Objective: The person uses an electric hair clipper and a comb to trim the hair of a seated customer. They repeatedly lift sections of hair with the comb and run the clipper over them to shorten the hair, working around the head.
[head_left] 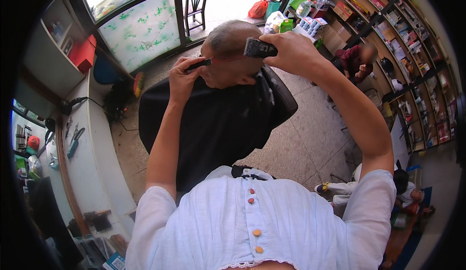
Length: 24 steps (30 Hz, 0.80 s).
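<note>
A seated person's head [232, 44], closely cropped with grey stubble, is in front of me. My left hand [183, 78] is closed around a small black tool [199, 64], whose end is at the forehead; its exact kind is unclear. Raised on the other side, my right hand [295, 51] grips a short black brush [260, 49] with a greyish, fuzzy edge, beside the back of the head. A thin red line runs along the side of the head between the two. A black barber cape [218, 117] covers the person, with pale hair clippings near the shoulder.
On the left, a white counter [92, 144] carries tools beneath a mirror. Shelves [388, 32] packed with goods line the right wall, with another person [357, 61] seated before them. A wooden chair [195, 12] stands beyond the doorway, and a broom [139, 84] leans near the glass panel.
</note>
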Each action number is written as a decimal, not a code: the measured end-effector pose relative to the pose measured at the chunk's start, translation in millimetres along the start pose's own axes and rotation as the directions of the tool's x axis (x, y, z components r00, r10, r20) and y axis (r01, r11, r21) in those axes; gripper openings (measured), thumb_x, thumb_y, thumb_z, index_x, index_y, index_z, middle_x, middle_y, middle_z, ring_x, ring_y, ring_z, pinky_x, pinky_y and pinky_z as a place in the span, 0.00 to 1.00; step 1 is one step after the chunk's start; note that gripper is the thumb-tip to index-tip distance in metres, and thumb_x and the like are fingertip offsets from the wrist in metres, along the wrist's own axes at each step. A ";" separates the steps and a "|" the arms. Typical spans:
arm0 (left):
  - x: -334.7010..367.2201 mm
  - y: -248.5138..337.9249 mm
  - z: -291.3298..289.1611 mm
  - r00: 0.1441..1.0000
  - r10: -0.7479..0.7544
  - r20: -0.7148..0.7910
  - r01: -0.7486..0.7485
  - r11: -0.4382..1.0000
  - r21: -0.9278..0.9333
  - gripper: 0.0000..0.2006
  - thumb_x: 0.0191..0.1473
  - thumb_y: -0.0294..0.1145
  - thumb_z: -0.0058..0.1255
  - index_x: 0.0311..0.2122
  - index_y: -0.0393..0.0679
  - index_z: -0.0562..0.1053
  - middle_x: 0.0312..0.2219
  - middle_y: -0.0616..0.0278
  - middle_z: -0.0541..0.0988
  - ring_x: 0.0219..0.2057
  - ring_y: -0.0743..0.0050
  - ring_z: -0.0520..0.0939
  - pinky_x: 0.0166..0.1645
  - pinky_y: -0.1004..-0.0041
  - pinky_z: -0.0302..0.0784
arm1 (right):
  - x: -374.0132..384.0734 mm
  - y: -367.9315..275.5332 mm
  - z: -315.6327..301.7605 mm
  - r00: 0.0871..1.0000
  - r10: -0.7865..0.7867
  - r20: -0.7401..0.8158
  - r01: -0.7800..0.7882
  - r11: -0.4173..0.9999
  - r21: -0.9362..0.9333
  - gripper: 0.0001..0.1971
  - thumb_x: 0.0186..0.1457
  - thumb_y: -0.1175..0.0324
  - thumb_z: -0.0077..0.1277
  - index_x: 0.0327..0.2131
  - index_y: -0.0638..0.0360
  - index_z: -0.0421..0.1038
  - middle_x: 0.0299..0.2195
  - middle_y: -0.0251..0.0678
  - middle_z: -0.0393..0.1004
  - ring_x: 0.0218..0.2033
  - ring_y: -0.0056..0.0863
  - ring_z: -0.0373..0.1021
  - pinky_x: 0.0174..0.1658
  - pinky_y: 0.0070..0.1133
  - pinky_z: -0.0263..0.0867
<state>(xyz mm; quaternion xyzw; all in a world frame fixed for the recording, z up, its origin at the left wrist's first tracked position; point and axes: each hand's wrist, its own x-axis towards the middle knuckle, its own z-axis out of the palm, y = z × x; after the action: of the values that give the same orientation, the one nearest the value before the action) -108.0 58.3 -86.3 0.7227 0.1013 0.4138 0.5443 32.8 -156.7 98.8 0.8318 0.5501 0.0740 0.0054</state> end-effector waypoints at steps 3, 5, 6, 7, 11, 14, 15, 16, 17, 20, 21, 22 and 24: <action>4.5 2.5 2.7 0.998 0.051 -0.032 -0.050 0.998 0.035 0.14 0.46 0.17 0.58 0.40 0.41 0.79 0.33 0.69 0.75 0.35 0.84 0.75 0.40 0.83 0.71 | 7.1 -6.1 -7.3 0.995 0.035 0.095 -0.029 0.997 -0.066 0.25 0.44 0.60 0.58 0.49 0.52 0.72 0.37 0.43 0.77 0.41 0.39 0.74 0.47 0.31 0.68; 7.1 3.7 5.9 0.992 0.102 -0.070 -0.100 0.994 0.033 0.14 0.45 0.19 0.59 0.40 0.43 0.80 0.32 0.69 0.75 0.34 0.82 0.75 0.39 0.81 0.71 | 11.4 -6.1 -8.6 0.993 0.064 0.102 -0.053 0.993 -0.110 0.23 0.44 0.60 0.58 0.47 0.53 0.73 0.37 0.44 0.77 0.41 0.40 0.74 0.46 0.31 0.68; 8.4 2.9 7.2 0.987 0.132 -0.093 -0.128 0.991 0.040 0.13 0.44 0.20 0.60 0.39 0.44 0.80 0.30 0.69 0.75 0.34 0.80 0.75 0.38 0.80 0.71 | 14.0 -6.1 -8.5 0.991 0.079 0.106 -0.064 0.989 -0.131 0.23 0.44 0.61 0.58 0.46 0.54 0.73 0.37 0.44 0.77 0.41 0.40 0.74 0.46 0.31 0.68; 9.3 2.3 7.5 0.980 0.161 -0.116 -0.157 0.986 0.049 0.13 0.43 0.21 0.61 0.38 0.46 0.81 0.29 0.69 0.75 0.33 0.78 0.75 0.38 0.78 0.71 | 16.2 -6.1 -8.6 0.990 0.074 0.116 -0.057 0.987 -0.149 0.22 0.44 0.61 0.58 0.45 0.55 0.74 0.36 0.44 0.77 0.41 0.40 0.74 0.46 0.32 0.68; 11.1 3.8 3.4 0.960 0.255 -0.114 -0.230 0.953 0.196 0.14 0.40 0.22 0.62 0.37 0.47 0.81 0.29 0.67 0.76 0.36 0.71 0.75 0.42 0.73 0.70 | 25.1 -8.0 -10.5 0.983 0.064 0.174 -0.030 0.981 -0.193 0.20 0.43 0.62 0.57 0.42 0.57 0.74 0.36 0.44 0.77 0.40 0.41 0.74 0.45 0.32 0.69; 10.3 10.8 2.7 0.955 0.277 -0.110 -0.242 0.935 0.259 0.14 0.40 0.22 0.62 0.37 0.48 0.81 0.30 0.67 0.77 0.37 0.69 0.74 0.44 0.72 0.70 | 29.3 -18.8 -12.8 0.988 0.019 0.151 0.006 0.986 -0.167 0.20 0.42 0.64 0.57 0.42 0.57 0.74 0.36 0.43 0.77 0.40 0.40 0.73 0.45 0.31 0.69; 9.9 12.0 2.6 0.955 0.276 -0.112 -0.239 0.934 0.267 0.14 0.40 0.22 0.62 0.37 0.48 0.81 0.30 0.67 0.77 0.37 0.69 0.74 0.44 0.71 0.70 | 31.0 -24.3 -14.1 0.992 -0.003 0.129 0.023 0.988 -0.153 0.20 0.42 0.64 0.56 0.42 0.57 0.74 0.37 0.43 0.77 0.41 0.39 0.73 0.45 0.31 0.69; 9.4 13.1 2.4 0.954 0.275 -0.115 -0.236 0.932 0.275 0.14 0.40 0.22 0.62 0.36 0.48 0.81 0.30 0.67 0.77 0.37 0.69 0.74 0.44 0.71 0.70 | 34.2 -31.5 -15.1 0.988 0.006 0.156 0.021 0.985 -0.171 0.20 0.42 0.65 0.56 0.42 0.57 0.74 0.37 0.43 0.76 0.41 0.39 0.73 0.45 0.31 0.69; 9.7 14.0 2.4 0.950 0.292 -0.108 -0.248 0.920 0.302 0.14 0.40 0.22 0.62 0.37 0.46 0.80 0.30 0.66 0.76 0.36 0.70 0.75 0.43 0.73 0.70 | 38.0 -39.1 -16.7 0.983 0.017 0.181 0.018 0.982 -0.190 0.20 0.42 0.65 0.56 0.42 0.57 0.74 0.38 0.43 0.76 0.42 0.38 0.73 0.45 0.30 0.68; 9.6 16.7 2.4 0.944 0.314 -0.100 -0.263 0.901 0.344 0.15 0.41 0.21 0.62 0.38 0.44 0.80 0.30 0.65 0.76 0.36 0.72 0.75 0.41 0.75 0.72 | 46.8 -50.6 -10.8 0.985 -0.067 0.157 0.099 0.974 -0.204 0.20 0.41 0.64 0.56 0.42 0.57 0.74 0.38 0.42 0.77 0.42 0.38 0.73 0.45 0.30 0.69; 9.0 18.1 3.2 0.946 0.305 -0.108 -0.255 0.908 0.332 0.14 0.40 0.21 0.61 0.37 0.46 0.80 0.30 0.65 0.76 0.35 0.71 0.75 0.42 0.73 0.71 | 48.0 -51.5 -9.1 0.984 -0.115 0.132 0.141 0.969 -0.203 0.20 0.41 0.64 0.57 0.42 0.57 0.74 0.38 0.42 0.77 0.42 0.38 0.73 0.45 0.30 0.69; 8.5 19.4 4.2 0.948 0.296 -0.116 -0.247 0.915 0.318 0.14 0.40 0.22 0.61 0.36 0.47 0.80 0.30 0.66 0.77 0.35 0.69 0.75 0.42 0.72 0.71 | 48.3 -50.4 -9.2 0.985 -0.115 0.128 0.139 0.971 -0.192 0.20 0.41 0.64 0.57 0.42 0.56 0.74 0.37 0.42 0.77 0.42 0.38 0.73 0.45 0.31 0.69; 5.6 21.8 5.2 0.972 0.233 -0.024 -0.221 0.947 0.234 0.15 0.40 0.21 0.61 0.37 0.46 0.80 0.29 0.65 0.76 0.33 0.71 0.76 0.40 0.74 0.72 | 47.7 -51.0 -12.3 0.986 -0.116 0.122 0.136 0.977 -0.167 0.20 0.40 0.64 0.57 0.41 0.56 0.75 0.36 0.41 0.77 0.40 0.39 0.74 0.44 0.31 0.70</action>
<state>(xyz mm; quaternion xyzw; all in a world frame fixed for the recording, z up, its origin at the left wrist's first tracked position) -107.4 49.5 -64.8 0.7768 0.0784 0.4775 0.4030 2.9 -93.8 112.0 0.7944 0.5919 0.0748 0.1136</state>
